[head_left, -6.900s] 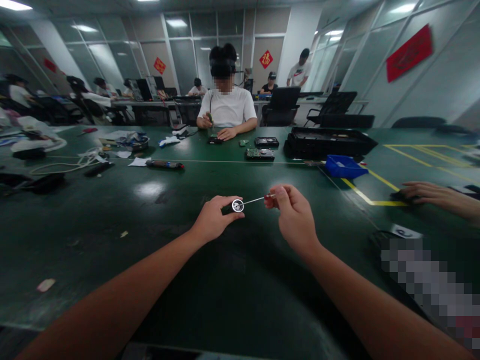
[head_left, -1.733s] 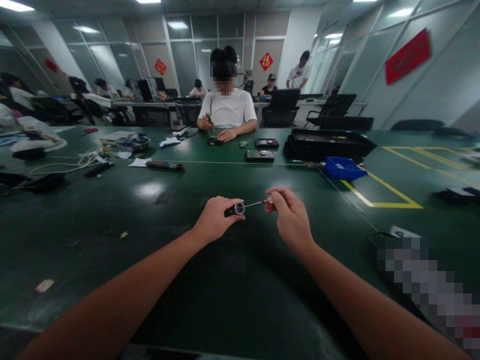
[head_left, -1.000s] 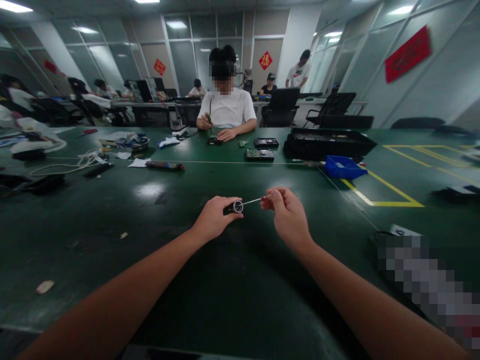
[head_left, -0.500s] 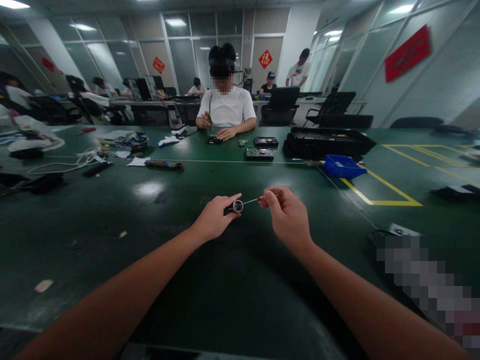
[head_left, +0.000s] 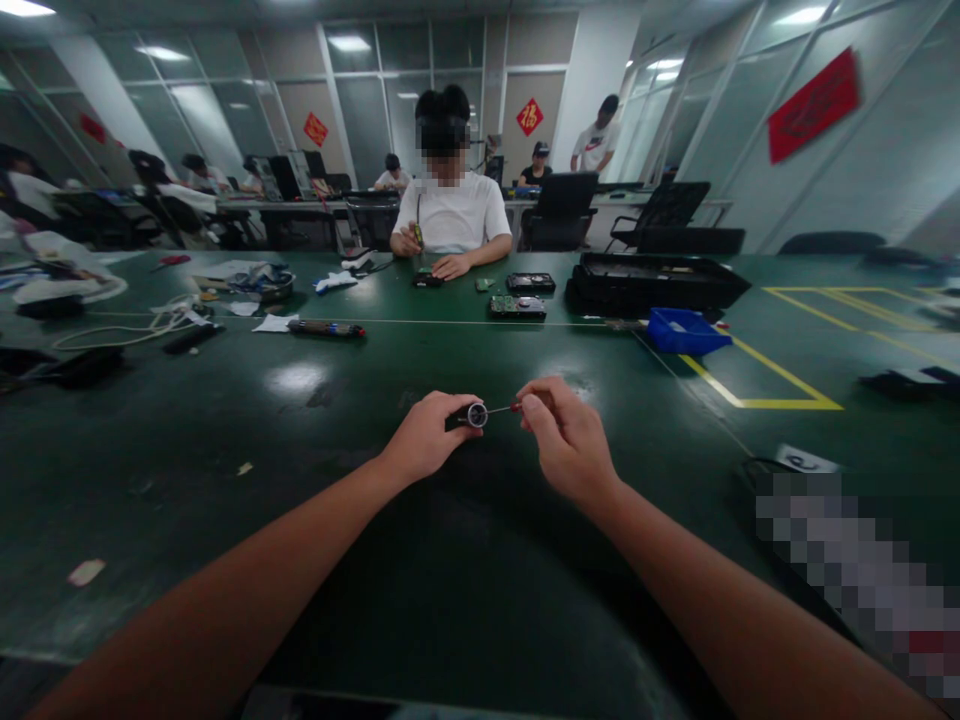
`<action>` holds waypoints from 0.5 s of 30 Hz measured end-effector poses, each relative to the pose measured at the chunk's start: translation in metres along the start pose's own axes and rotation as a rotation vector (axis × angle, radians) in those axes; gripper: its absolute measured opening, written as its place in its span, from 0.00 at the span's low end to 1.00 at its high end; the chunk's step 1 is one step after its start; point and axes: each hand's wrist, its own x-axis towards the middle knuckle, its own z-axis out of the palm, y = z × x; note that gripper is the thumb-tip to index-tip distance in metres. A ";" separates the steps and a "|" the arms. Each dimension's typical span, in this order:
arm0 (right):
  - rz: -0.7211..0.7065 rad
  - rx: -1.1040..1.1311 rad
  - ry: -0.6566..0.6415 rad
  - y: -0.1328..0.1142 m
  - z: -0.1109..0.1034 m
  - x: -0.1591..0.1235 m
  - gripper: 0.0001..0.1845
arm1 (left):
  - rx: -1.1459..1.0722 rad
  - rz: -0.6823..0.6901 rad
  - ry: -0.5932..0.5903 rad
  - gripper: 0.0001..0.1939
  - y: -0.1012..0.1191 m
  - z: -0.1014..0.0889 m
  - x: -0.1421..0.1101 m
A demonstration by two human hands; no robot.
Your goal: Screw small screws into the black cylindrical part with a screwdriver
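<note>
Black cylinder (head_left: 471,414): was held over the bench, its pale-ringed end turned toward the right hand.
Thin-shafted tool (head_left: 501,408): ran nearly level from that hand to the ring; its tip could not be made out.
Left hand (head_left: 421,436): was narrowed about the cylinder, thumb and finger on opposite sides.
Right hand (head_left: 568,438): was curled round the tool's handle, fingers partly hidden.
Working the ringed end (judged): called for a firm left grip, the shaft kept in line with the bore, and light pressure, since a slanted tip could have slipped against the rim.
Bench (head_left: 337,560): spread green beneath both hands.
Far side: bore a circuit-boarded unit (head_left: 517,307) and a blue tray (head_left: 688,331), well apart from the work.
</note>
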 end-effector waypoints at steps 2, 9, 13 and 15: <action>0.027 0.014 0.017 0.000 0.001 0.001 0.11 | 0.000 0.007 0.003 0.18 0.000 0.000 0.000; 0.406 0.693 0.213 0.020 0.013 0.010 0.11 | -0.006 0.018 0.079 0.20 0.000 -0.004 0.002; 0.569 0.867 0.206 0.034 0.013 0.016 0.12 | 0.055 0.047 0.073 0.20 -0.002 -0.005 0.004; 0.525 0.762 0.242 0.036 0.011 0.017 0.12 | 0.083 0.017 0.048 0.19 -0.003 -0.004 0.004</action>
